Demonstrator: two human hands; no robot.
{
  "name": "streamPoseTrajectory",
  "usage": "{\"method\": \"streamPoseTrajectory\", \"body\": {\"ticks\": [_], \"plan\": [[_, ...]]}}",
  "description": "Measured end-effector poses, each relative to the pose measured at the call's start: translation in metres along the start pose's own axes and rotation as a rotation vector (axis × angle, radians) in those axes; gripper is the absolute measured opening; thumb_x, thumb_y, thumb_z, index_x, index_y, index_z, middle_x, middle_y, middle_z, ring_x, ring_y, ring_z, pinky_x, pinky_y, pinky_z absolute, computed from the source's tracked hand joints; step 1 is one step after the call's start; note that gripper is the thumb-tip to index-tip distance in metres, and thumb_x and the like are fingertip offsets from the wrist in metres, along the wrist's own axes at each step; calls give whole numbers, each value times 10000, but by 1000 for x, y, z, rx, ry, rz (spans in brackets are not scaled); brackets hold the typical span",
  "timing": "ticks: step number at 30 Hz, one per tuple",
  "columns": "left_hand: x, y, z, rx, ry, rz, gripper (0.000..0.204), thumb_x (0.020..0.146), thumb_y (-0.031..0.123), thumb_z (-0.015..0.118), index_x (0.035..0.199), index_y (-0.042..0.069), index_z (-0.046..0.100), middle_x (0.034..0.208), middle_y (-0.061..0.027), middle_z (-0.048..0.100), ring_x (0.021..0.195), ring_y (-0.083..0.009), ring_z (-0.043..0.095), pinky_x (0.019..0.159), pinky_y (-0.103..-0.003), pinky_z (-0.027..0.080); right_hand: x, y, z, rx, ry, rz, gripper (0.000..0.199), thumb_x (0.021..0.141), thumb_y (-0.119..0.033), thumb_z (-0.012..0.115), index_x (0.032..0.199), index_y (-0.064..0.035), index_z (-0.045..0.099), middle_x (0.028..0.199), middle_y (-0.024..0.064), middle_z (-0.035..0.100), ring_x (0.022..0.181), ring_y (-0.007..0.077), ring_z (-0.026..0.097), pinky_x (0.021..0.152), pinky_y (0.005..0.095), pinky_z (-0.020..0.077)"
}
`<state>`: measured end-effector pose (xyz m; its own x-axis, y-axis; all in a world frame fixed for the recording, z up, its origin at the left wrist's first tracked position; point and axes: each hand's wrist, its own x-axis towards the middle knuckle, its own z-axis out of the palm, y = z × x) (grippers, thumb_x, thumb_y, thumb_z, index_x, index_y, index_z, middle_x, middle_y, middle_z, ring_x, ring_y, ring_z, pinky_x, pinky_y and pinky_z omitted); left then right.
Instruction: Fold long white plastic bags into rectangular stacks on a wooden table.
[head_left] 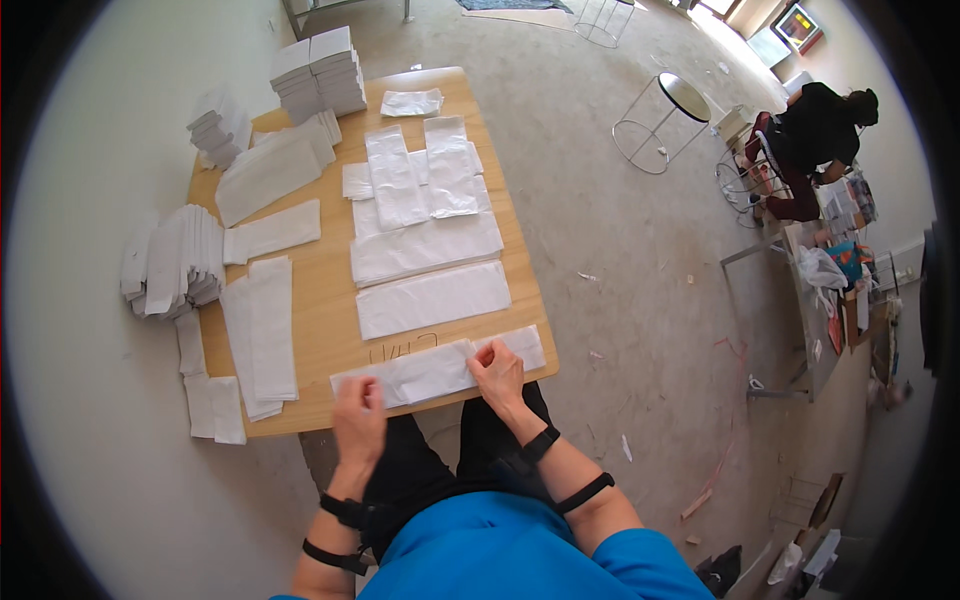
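A long flat white strip (428,374), paper-like and folded, lies along the table's near edge in front of me. My right hand (497,377) pinches its upper edge, right of the middle. My left hand (359,418) is closed with curled, slightly blurred fingers at the strip's left end; whatever they hold is hidden. Just beyond lies another wide white strip (434,299), with a larger white stack (427,247) behind it. Two narrower white pieces, a left one (396,178) and a right one (451,168), rest on top of that stack.
The wooden table (325,335) also bears tall white stacks (320,75) at the far left, a leaning bundle (180,258) and loose strips (262,330). A round stool (684,97) stands on the floor. At the right, a person (815,135) sits beside a cluttered table (815,310).
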<state>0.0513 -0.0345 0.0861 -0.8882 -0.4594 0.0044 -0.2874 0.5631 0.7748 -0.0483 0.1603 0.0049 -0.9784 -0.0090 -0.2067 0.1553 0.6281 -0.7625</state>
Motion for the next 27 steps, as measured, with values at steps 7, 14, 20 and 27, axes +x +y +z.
{"method": "streamPoseTrajectory", "body": {"ticks": [7,14,20,27], "plan": [[3,-18,115,-257,-238,-49,170,927,149,540,922,-8,603,801,-131,620,720,-220,610,660,-340,483,-3,-5,4,49,3,-23,181,753,-178,698,774,-27,601,683,130,653,668,312,659,628,395,515],[9,-19,108,-394,-408,-226,230,990,212,496,1013,3,590,806,-51,635,732,-104,592,695,-256,500,-14,-8,-6,144,-66,-74,161,763,-165,689,820,-20,648,708,132,663,677,297,664,625,379,515],[11,-16,102,-474,-425,-256,232,976,226,536,1026,6,590,818,-31,624,742,-89,568,699,-244,491,-21,-4,-4,51,-70,-116,153,776,-195,674,801,-45,694,742,130,673,690,296,662,635,381,515],[12,-21,102,-421,-423,-245,215,917,220,615,936,8,641,775,-40,642,695,-103,568,664,-248,475,-20,-10,-6,53,-140,-102,173,786,-194,716,803,-23,704,708,111,675,624,202,638,607,316,499]]}}
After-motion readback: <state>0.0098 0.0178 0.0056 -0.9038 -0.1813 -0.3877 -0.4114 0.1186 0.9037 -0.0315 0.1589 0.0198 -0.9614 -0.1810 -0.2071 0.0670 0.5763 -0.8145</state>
